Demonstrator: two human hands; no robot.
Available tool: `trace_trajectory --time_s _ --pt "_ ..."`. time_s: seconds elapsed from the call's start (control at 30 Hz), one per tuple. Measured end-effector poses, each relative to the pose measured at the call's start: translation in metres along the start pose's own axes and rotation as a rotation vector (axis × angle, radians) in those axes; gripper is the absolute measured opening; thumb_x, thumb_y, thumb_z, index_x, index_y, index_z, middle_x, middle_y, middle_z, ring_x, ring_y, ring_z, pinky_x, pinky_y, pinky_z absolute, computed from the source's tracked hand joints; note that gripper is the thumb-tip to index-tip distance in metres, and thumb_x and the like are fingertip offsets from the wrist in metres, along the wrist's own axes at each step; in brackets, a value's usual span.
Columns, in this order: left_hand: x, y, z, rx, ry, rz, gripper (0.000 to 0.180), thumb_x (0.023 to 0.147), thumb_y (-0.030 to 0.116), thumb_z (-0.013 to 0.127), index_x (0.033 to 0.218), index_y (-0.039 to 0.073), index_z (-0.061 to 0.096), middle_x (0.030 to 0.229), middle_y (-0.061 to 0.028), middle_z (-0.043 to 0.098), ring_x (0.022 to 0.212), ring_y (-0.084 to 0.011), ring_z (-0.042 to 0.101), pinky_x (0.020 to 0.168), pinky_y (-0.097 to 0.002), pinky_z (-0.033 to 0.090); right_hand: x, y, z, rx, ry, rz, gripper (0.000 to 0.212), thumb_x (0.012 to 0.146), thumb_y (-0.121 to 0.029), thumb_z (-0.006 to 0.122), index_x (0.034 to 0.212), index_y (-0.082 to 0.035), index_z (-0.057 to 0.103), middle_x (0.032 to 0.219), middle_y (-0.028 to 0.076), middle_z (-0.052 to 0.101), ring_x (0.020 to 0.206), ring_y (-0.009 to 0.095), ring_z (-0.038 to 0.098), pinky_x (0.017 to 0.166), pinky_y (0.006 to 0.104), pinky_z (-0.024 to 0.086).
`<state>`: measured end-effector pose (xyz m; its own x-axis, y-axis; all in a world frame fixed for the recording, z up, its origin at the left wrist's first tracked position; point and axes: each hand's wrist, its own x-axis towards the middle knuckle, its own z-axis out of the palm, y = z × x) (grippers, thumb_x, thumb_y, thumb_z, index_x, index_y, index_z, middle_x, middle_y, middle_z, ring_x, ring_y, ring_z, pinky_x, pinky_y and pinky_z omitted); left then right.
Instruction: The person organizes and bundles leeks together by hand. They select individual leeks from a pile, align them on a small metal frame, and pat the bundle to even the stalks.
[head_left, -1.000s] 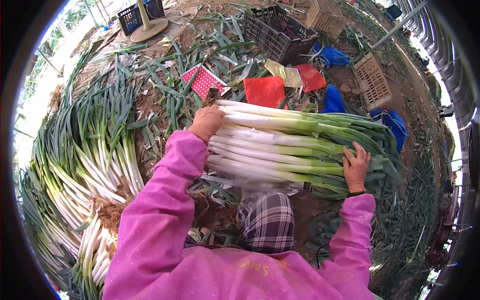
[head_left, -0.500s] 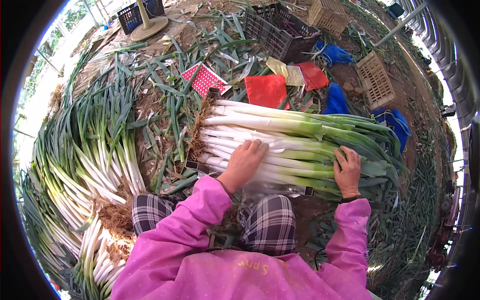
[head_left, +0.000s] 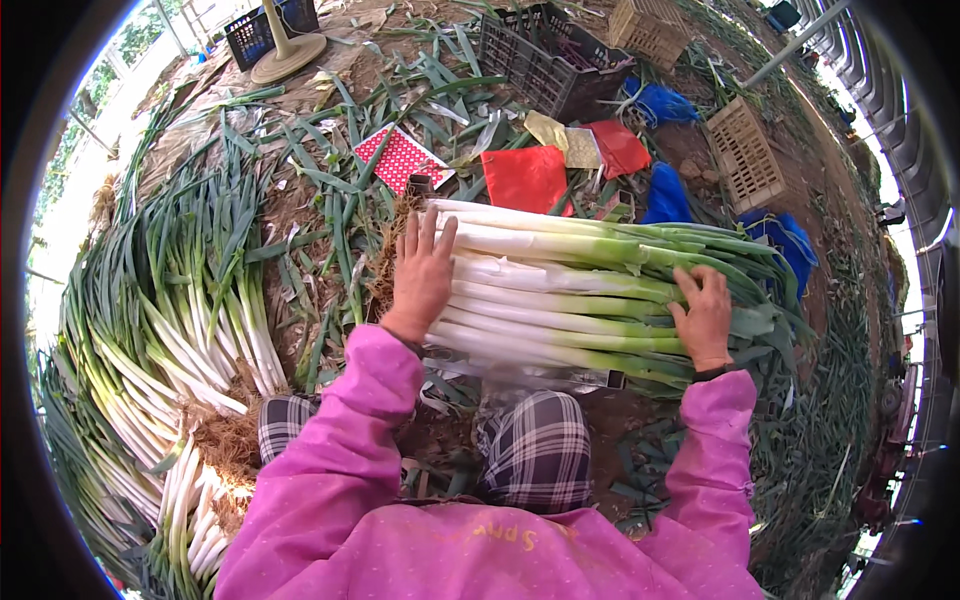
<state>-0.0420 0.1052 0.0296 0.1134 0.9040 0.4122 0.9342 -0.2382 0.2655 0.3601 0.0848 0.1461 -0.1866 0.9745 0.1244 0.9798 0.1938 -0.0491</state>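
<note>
A thick row of trimmed leeks (head_left: 570, 290) lies across the ground in front of me, white stems to the left, green leaves to the right. My left hand (head_left: 420, 272) lies flat with spread fingers against the white root ends of that row. Over on the green part, my right hand (head_left: 703, 316) presses down on the leaves. Neither hand grips anything. Both arms wear pink sleeves, and checked trousers show below the leeks.
A long pile of untrimmed leeks (head_left: 170, 340) curves along the left. Cut leaves litter the soil. Behind are a red dotted cushion (head_left: 402, 158), red cloth (head_left: 527, 178), blue bags (head_left: 665, 195), a dark crate (head_left: 545, 65), woven baskets (head_left: 745, 152) and a fan base (head_left: 288, 55).
My left hand has slid from the top of the leek stems leftward to their root ends and now lies flat against them. The right hand stays on the leaves.
</note>
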Motion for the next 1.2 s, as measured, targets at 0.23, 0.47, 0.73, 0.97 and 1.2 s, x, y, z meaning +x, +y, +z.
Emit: trace_trajectory --time_s 0.23,0.47,0.73,0.97,1.2 --pt "0.033 -0.030 -0.004 -0.169 -0.204 0.190 0.025 0.083 0.013 0.057 0.107 0.014 0.063 0.092 -0.0038 0.062 0.091 -0.0260 0.059 0.075 -0.0370 0.051 0.024 0.019 -0.021 -0.194 -0.202 0.011 0.092 0.064 -0.034 0.080 0.142 -0.016 0.035 0.139 0.008 0.039 0.131 0.028 0.035 0.109 0.0570 0.022" --pt "0.017 -0.022 -0.002 -0.136 -0.411 0.032 0.046 0.086 0.028 0.057 0.128 0.011 0.049 0.126 -0.0150 0.051 0.119 -0.0337 0.047 0.099 -0.0449 0.039 -0.006 0.033 0.014 -0.108 -0.143 -0.036 0.086 0.068 -0.040 0.077 0.141 -0.015 0.039 0.148 0.013 0.029 0.135 0.032 0.029 0.107 0.0568 0.023" --pt "0.029 -0.006 -0.001 0.031 -0.693 -0.152 0.086 0.087 0.060 0.046 0.149 0.010 0.014 0.155 -0.0189 0.007 0.143 -0.0382 0.006 0.113 -0.0541 0.012 0.019 0.030 0.018 -0.080 -0.229 0.036 0.084 0.075 -0.048 0.070 0.144 -0.016 0.036 0.154 0.017 0.014 0.142 0.034 0.013 0.110 0.0579 0.017" --pt "0.000 0.047 0.001 -0.277 -0.265 0.147 0.042 0.083 0.022 0.061 0.123 0.011 0.053 0.131 -0.0154 0.050 0.114 -0.0343 0.052 0.095 -0.0421 0.043 0.012 0.025 0.014 -0.103 -0.205 0.111 0.088 0.073 -0.048 0.072 0.146 -0.021 0.032 0.155 0.014 0.012 0.143 0.032 0.011 0.110 0.0594 0.016" --pt "-0.018 0.081 0.002 -0.339 -0.117 0.203 0.036 0.079 0.013 0.063 0.114 0.010 0.059 0.122 -0.0160 0.054 0.113 -0.0345 0.051 0.095 -0.0411 0.044 -0.037 0.064 -0.035 -0.315 -0.211 0.302 0.100 0.067 -0.052 0.074 0.148 -0.022 0.025 0.155 0.016 0.013 0.142 0.037 0.010 0.103 0.0674 0.020"
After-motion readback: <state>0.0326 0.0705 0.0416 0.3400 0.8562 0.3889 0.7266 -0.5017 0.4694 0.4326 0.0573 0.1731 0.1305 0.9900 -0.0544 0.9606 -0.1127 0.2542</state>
